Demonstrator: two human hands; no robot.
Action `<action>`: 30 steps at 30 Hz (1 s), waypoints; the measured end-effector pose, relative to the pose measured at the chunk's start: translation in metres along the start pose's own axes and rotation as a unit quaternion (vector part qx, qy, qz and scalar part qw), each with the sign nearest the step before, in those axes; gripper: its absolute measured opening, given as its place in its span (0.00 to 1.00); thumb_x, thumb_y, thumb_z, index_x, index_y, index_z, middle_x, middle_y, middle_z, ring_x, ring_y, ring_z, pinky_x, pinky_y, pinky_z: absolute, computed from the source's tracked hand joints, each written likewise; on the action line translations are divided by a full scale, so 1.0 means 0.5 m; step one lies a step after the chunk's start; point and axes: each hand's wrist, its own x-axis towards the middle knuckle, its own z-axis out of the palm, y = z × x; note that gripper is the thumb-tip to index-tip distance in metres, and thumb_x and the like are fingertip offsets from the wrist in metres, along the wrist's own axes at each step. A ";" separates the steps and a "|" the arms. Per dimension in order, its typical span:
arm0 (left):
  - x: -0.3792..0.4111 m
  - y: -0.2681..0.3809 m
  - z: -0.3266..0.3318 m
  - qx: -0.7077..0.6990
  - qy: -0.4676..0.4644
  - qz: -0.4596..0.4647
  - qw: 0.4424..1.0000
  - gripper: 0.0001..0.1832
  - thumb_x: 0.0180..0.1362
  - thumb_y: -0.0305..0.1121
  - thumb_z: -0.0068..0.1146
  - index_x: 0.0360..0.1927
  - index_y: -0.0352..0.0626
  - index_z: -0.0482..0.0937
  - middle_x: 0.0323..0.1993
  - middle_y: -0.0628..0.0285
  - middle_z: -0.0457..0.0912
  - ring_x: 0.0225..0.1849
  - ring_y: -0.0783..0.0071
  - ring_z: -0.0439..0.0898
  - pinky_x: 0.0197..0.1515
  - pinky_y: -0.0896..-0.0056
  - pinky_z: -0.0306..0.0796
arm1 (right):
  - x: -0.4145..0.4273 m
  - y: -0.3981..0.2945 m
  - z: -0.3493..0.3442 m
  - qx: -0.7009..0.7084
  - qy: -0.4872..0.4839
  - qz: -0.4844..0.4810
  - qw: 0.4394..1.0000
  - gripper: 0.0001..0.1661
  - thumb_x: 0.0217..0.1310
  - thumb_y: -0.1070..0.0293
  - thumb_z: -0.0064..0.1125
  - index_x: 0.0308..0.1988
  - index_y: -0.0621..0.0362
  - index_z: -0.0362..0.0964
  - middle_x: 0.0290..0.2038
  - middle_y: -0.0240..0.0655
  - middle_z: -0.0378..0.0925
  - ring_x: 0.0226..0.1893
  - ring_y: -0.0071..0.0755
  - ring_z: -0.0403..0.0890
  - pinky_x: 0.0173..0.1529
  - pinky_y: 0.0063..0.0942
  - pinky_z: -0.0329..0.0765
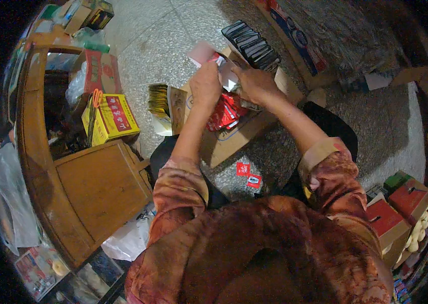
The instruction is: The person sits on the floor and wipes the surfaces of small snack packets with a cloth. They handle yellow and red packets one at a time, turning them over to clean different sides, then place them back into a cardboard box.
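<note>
A small white and red carton, blurred by motion, is between my hands over a flattened cardboard sheet. My left hand grips its left side, where a pale pinkish flap sticks up past the fingers. At the other side, my right hand has its thumb and fingers on the carton's edge. Right below lies a heap of red sachets on the cardboard. Two more red sachets, one and another, rest on the speckled floor between my legs.
Upright dark packets fill a box beyond my right hand. To the left stands an open box of yellow sachets. Further left are a yellow carton, orange-handled scissors and a wooden cabinet. Red-topped boxes sit at right.
</note>
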 end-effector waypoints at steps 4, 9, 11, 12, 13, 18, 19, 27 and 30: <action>0.001 -0.003 0.004 0.007 -0.015 -0.019 1.000 0.06 0.53 0.31 0.54 0.33 0.42 0.70 0.29 0.53 0.74 0.33 0.52 0.77 0.34 0.50 0.72 | 0.021 0.030 0.090 -0.063 -0.045 0.021 0.997 0.20 0.55 0.66 0.57 0.49 0.56 0.70 0.39 0.47 0.81 0.41 0.54 0.82 0.43 0.48 0.78; 0.004 0.004 -0.001 0.010 -0.007 0.028 1.000 0.10 0.47 0.28 0.57 0.35 0.43 0.73 0.32 0.54 0.74 0.36 0.53 0.76 0.36 0.53 0.71 | 0.013 0.025 0.097 -0.086 -0.056 0.025 0.994 0.16 0.53 0.67 0.57 0.44 0.57 0.74 0.38 0.46 0.82 0.40 0.51 0.83 0.42 0.48 0.79; -0.002 0.017 0.001 0.029 -0.024 0.061 0.997 0.12 0.45 0.28 0.58 0.36 0.42 0.74 0.33 0.55 0.74 0.38 0.54 0.75 0.38 0.54 0.70 | 0.017 0.036 0.111 -0.096 -0.112 0.027 0.989 0.14 0.52 0.67 0.58 0.41 0.57 0.77 0.38 0.46 0.82 0.40 0.49 0.84 0.43 0.47 0.79; -0.007 0.026 0.000 0.047 -0.034 0.077 0.995 0.12 0.45 0.28 0.57 0.36 0.42 0.75 0.33 0.55 0.74 0.39 0.55 0.75 0.39 0.55 0.69 | 0.018 0.036 0.108 -0.101 -0.139 0.028 0.985 0.13 0.52 0.67 0.58 0.39 0.57 0.78 0.37 0.46 0.82 0.40 0.49 0.84 0.43 0.46 0.79; -0.009 0.031 -0.001 0.066 -0.044 0.092 0.993 0.13 0.45 0.28 0.57 0.37 0.42 0.75 0.34 0.55 0.74 0.40 0.55 0.74 0.40 0.56 0.68 | 0.015 0.036 0.106 -0.097 -0.135 0.032 0.986 0.11 0.51 0.67 0.58 0.37 0.58 0.79 0.37 0.46 0.82 0.40 0.49 0.84 0.44 0.46 0.79; -0.027 0.063 0.013 0.095 -0.064 0.146 0.983 0.09 0.50 0.31 0.51 0.35 0.43 0.76 0.34 0.58 0.75 0.41 0.62 0.73 0.40 0.61 0.64 | -0.002 0.045 0.115 -0.091 -0.109 0.040 0.989 0.09 0.50 0.68 0.59 0.31 0.59 0.82 0.34 0.48 0.82 0.38 0.50 0.84 0.43 0.44 0.80; -0.032 0.068 0.015 0.100 -0.076 0.145 0.982 0.09 0.51 0.31 0.51 0.35 0.43 0.76 0.33 0.58 0.75 0.41 0.63 0.73 0.39 0.61 0.64 | -0.005 0.045 0.121 -0.098 -0.101 0.045 0.989 0.09 0.50 0.68 0.58 0.30 0.59 0.82 0.34 0.48 0.82 0.37 0.50 0.84 0.42 0.44 0.80; -0.042 0.039 0.001 0.061 -0.133 0.079 0.986 0.07 0.45 0.30 0.56 0.30 0.41 0.78 0.26 0.54 0.77 0.32 0.55 0.79 0.33 0.53 0.70 | -0.040 0.006 0.127 -0.116 -0.107 -0.008 0.987 0.10 0.54 0.67 0.54 0.30 0.60 0.81 0.33 0.51 0.81 0.36 0.52 0.84 0.38 0.47 0.78; -0.044 0.028 -0.033 0.010 -0.102 0.009 0.995 0.08 0.42 0.30 0.58 0.29 0.41 0.79 0.26 0.52 0.79 0.31 0.50 0.80 0.34 0.50 0.72 | -0.052 0.031 0.184 -0.066 -0.069 -0.006 0.995 0.11 0.54 0.66 0.55 0.35 0.60 0.79 0.35 0.52 0.81 0.37 0.55 0.83 0.40 0.48 0.78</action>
